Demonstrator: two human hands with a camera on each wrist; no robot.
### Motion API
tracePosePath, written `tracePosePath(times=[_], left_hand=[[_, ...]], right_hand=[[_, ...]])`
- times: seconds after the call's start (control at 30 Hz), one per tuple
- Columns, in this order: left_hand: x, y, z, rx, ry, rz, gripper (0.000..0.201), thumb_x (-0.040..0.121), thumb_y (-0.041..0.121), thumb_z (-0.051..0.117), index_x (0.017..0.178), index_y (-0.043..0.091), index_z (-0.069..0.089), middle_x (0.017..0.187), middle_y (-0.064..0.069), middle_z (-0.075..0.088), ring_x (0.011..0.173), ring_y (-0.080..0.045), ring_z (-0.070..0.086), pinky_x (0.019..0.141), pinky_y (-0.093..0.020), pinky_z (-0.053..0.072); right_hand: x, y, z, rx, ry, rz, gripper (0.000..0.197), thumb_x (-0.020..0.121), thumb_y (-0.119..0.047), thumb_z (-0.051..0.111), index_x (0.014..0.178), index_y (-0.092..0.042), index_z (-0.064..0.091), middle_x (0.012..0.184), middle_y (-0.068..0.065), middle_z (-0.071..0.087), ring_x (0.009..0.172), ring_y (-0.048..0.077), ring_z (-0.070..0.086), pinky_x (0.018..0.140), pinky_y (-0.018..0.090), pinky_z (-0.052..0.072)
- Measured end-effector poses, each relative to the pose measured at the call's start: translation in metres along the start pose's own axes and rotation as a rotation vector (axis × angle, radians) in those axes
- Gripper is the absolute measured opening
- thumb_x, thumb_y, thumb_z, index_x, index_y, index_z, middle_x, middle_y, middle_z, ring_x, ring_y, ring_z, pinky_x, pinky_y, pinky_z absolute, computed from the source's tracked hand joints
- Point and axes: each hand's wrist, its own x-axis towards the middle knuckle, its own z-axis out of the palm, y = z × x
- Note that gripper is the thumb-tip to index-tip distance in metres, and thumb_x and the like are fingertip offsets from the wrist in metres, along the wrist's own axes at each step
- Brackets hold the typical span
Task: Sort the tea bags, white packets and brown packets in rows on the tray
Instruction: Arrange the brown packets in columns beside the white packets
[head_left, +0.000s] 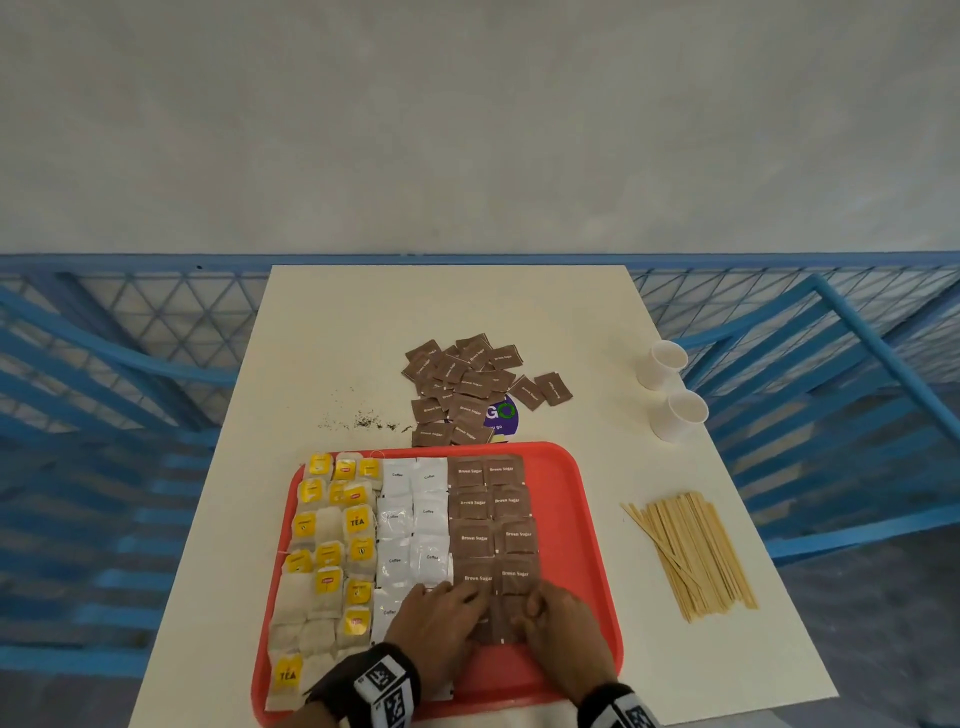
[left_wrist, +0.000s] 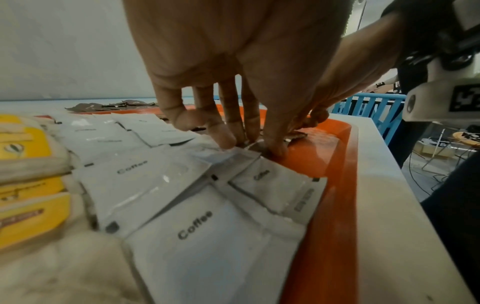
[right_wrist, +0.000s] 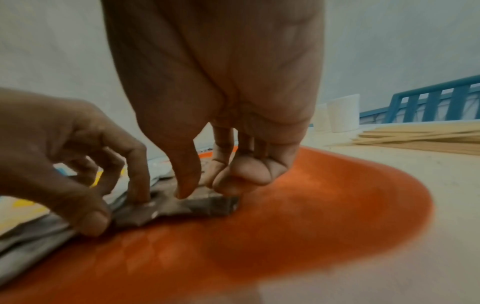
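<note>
Both hands are set down low centre of the head view, on the near end of the brown packets (head_left: 493, 525) column. Left hand (head_left: 441, 621): fingertips (left_wrist: 226, 139) are pressed on a brown packet (right_wrist: 182, 207) where it meets the white packets (head_left: 413, 525); fingers bent, nothing clearly grasped. Right hand (head_left: 563, 631): the same packet's right part is pinched under curled fingers and thumb. Tray (head_left: 587, 519) is loaded in three columns: tea bags (head_left: 332, 551) left, white middle, brown right. More brown packets are piled (head_left: 470, 389) on the table (head_left: 363, 338) just above the tray. Cups (head_left: 672, 389) and wooden stirrers (head_left: 693, 553) are seen at right.
</note>
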Motion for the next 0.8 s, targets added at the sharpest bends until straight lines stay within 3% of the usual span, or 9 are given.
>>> tracePosePath(times=[0.1, 0.2, 0.27, 0.33, 0.4, 0.5, 0.6, 0.7, 0.8], left_hand=[[0.000, -0.006, -0.013, -0.089, -0.004, 0.001, 0.029, 0.097, 0.030, 0.047, 0.124, 0.023, 0.056, 0.130, 0.000, 0.060, 0.116, -0.026, 0.058, 0.091, -0.038, 0.045], [0.006, -0.023, -0.032, -0.245, 0.054, -0.084, 0.016, 0.098, 0.038, 0.052, 0.101, 0.027, 0.063, 0.104, 0.005, 0.067, 0.100, -0.016, 0.063, 0.086, -0.033, 0.048], [0.014, -0.040, -0.049, -0.340, 0.113, -0.160, 0.023, 0.095, 0.047, 0.059, 0.086, 0.026, 0.062, 0.086, 0.012, 0.065, 0.083, -0.007, 0.062, 0.078, -0.026, 0.051], [0.027, -0.059, -0.070, -0.386, 0.182, -0.236, 0.031, 0.091, 0.050, 0.063, 0.075, 0.024, 0.060, 0.075, 0.012, 0.063, 0.072, -0.005, 0.059, 0.070, -0.027, 0.053], [0.043, -0.078, -0.092, -0.380, 0.233, -0.305, 0.034, 0.092, 0.049, 0.064, 0.068, 0.026, 0.054, 0.068, 0.012, 0.058, 0.064, -0.005, 0.052, 0.061, -0.025, 0.044], [0.074, -0.109, -0.116, -0.378, 0.282, -0.442, 0.034, 0.092, 0.044, 0.066, 0.066, 0.026, 0.053, 0.068, 0.011, 0.056, 0.064, -0.011, 0.054, 0.059, -0.025, 0.040], [0.107, -0.130, -0.128, -0.381, 0.281, -0.616, 0.028, 0.091, 0.046, 0.065, 0.072, 0.025, 0.061, 0.081, 0.006, 0.063, 0.083, -0.021, 0.062, 0.075, -0.032, 0.051], [0.140, -0.148, -0.122, -0.359, 0.169, -0.771, 0.038, 0.087, 0.057, 0.062, 0.094, 0.020, 0.066, 0.099, -0.003, 0.067, 0.094, -0.026, 0.065, 0.083, -0.036, 0.054], [0.166, -0.160, -0.108, -0.408, 0.099, -0.801, 0.058, 0.072, 0.071, 0.063, 0.095, 0.018, 0.065, 0.101, -0.005, 0.069, 0.092, -0.027, 0.066, 0.085, -0.039, 0.056]], right_hand=[[0.008, -0.010, -0.016, -0.036, 0.019, -0.049, 0.017, 0.087, -0.030, 0.060, 0.076, -0.019, 0.055, 0.076, -0.004, 0.065, 0.071, 0.011, 0.059, 0.065, 0.031, 0.050], [0.024, -0.022, -0.037, -0.030, -0.009, -0.080, 0.025, 0.089, -0.031, 0.062, 0.068, -0.024, 0.053, 0.073, -0.008, 0.063, 0.065, 0.006, 0.056, 0.058, 0.018, 0.043], [0.040, -0.034, -0.056, -0.020, -0.021, -0.091, 0.030, 0.088, -0.030, 0.064, 0.062, -0.026, 0.051, 0.067, -0.010, 0.059, 0.062, 0.003, 0.054, 0.056, 0.014, 0.040], [0.063, -0.046, -0.074, -0.012, -0.043, -0.095, 0.032, 0.090, -0.027, 0.064, 0.060, -0.023, 0.053, 0.062, -0.012, 0.055, 0.057, -0.001, 0.050, 0.053, 0.012, 0.039], [0.095, -0.061, -0.087, -0.043, -0.041, -0.113, 0.030, 0.093, -0.025, 0.059, 0.064, -0.017, 0.056, 0.064, -0.008, 0.057, 0.057, 0.000, 0.051, 0.056, 0.015, 0.041], [0.146, -0.086, -0.100, -0.105, 0.032, -0.096, 0.025, 0.092, -0.029, 0.055, 0.075, -0.011, 0.063, 0.083, 0.005, 0.067, 0.076, 0.020, 0.064, 0.068, 0.029, 0.051], [0.186, -0.110, -0.099, -0.109, -0.017, -0.039, 0.027, 0.087, -0.041, 0.062, 0.083, -0.014, 0.062, 0.091, 0.006, 0.068, 0.083, 0.023, 0.066, 0.073, 0.035, 0.056], [0.215, -0.120, -0.083, -0.176, -0.037, -0.011, 0.051, 0.075, -0.064, 0.062, 0.100, -0.020, 0.058, 0.103, 0.004, 0.067, 0.094, 0.026, 0.065, 0.081, 0.042, 0.058], [0.226, -0.131, -0.072, -0.231, -0.061, 0.021, 0.070, 0.070, -0.063, 0.073, 0.117, -0.015, 0.053, 0.113, 0.005, 0.063, 0.104, 0.028, 0.063, 0.085, 0.038, 0.054]])
